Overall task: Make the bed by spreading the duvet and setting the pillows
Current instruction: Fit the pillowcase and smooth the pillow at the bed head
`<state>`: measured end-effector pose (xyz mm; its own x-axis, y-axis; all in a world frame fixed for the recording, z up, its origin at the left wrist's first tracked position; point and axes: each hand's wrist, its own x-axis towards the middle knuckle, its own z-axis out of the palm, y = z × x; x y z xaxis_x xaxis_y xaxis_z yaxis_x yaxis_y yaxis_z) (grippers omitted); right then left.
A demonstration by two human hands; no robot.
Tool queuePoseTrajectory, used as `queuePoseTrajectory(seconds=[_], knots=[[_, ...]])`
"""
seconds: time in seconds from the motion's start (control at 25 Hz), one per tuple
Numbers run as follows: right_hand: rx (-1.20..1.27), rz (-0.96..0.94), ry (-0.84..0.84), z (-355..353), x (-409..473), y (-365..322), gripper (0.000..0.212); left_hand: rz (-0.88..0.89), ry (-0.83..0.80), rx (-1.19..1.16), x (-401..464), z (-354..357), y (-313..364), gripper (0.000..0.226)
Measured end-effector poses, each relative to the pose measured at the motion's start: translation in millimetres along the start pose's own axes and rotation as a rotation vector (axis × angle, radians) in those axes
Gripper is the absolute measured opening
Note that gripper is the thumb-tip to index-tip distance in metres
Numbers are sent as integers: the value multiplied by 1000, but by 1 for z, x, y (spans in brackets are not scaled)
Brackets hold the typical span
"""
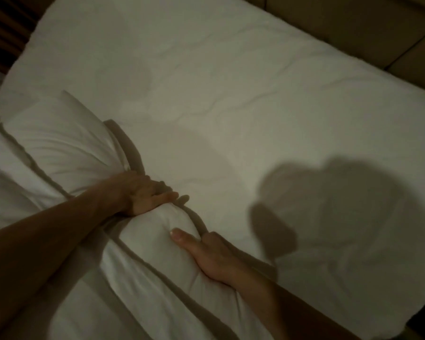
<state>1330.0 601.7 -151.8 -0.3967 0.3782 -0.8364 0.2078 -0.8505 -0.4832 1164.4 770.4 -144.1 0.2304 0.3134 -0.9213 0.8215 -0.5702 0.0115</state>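
A white duvet [66, 146] lies bunched in thick folds along the left side of the bed. Both my hands hold its folded edge. My left hand [142, 192] grips the fold from the left, fingers curled over the top. My right hand [206, 253] grips the same fold lower down, thumb laid on top and fingers tucked under the edge. The white sheet of the mattress [243, 94] stretches bare to the right and far side. No pillow can be told apart from the folds.
A tan padded headboard or wall panel [368, 25] runs along the upper right edge of the bed. Dark striped fabric [3, 33] shows at the upper left corner. My head and shoulders cast a shadow [336, 212] on the sheet at right.
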Motion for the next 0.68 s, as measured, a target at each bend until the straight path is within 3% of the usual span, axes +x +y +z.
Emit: queuePoseTrajectory(seconds=[0.16,0.32,0.68], knots=[[-79,-41,57,-37,-10,-39,110,-74,47,-19,-19,-52,3,124],[-106,-98,165,-85,-19,-69,131,-177,139,-112,-20,-113,19,93],[19,-92,351,-194,-32,-72,135,-155,107,-98,10,-225,105,76]])
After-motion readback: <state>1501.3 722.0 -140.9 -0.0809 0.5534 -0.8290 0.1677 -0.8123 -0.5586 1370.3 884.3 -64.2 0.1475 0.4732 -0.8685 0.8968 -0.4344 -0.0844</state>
